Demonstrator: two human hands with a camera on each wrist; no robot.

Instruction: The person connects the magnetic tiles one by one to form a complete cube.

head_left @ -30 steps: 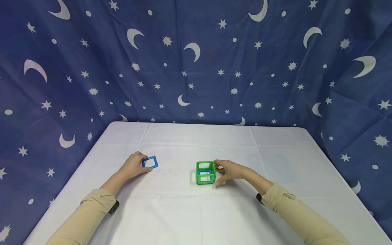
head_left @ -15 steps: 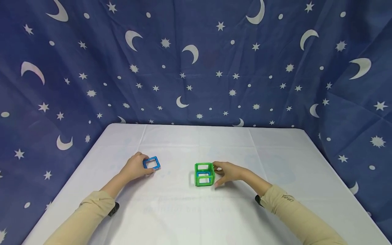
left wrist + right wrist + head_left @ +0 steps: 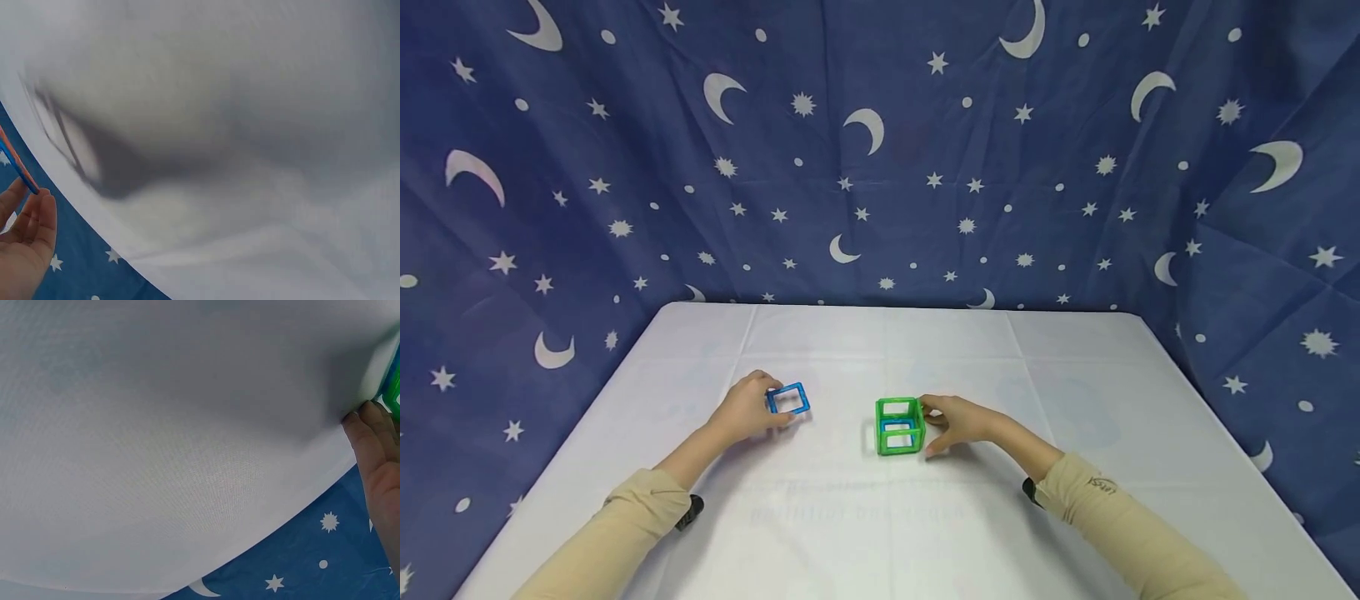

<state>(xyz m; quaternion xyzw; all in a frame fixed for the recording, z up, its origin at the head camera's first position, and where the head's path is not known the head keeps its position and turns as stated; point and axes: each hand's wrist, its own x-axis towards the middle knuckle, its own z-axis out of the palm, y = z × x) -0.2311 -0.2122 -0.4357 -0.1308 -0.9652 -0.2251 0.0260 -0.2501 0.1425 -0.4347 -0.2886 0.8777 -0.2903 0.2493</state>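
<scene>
In the head view, my left hand (image 3: 750, 408) pinches a blue square magnetic tile (image 3: 788, 399) by its left side, fingers at the back and thumb at the front. The left wrist view catches only a blue and orange strip (image 3: 19, 164) at its fingertips. To the right stands an open cube of green magnetic tiles (image 3: 899, 427) with a blue square tile (image 3: 898, 423) low inside it. My right hand (image 3: 961, 419) holds the cube at its right side, thumb at the front corner and fingers at the back. Only a green sliver (image 3: 393, 394) shows in the right wrist view.
A white cloth (image 3: 850, 533) covers the table under both hands. Behind and at both sides hangs a dark blue curtain (image 3: 917, 150) with pale moons and stars. The left tile and the cube stand a short gap apart.
My left hand has moved right with the blue tile, bringing it closer to the green cube. The right hand and the cube stay in place; the head view shifts slightly.
</scene>
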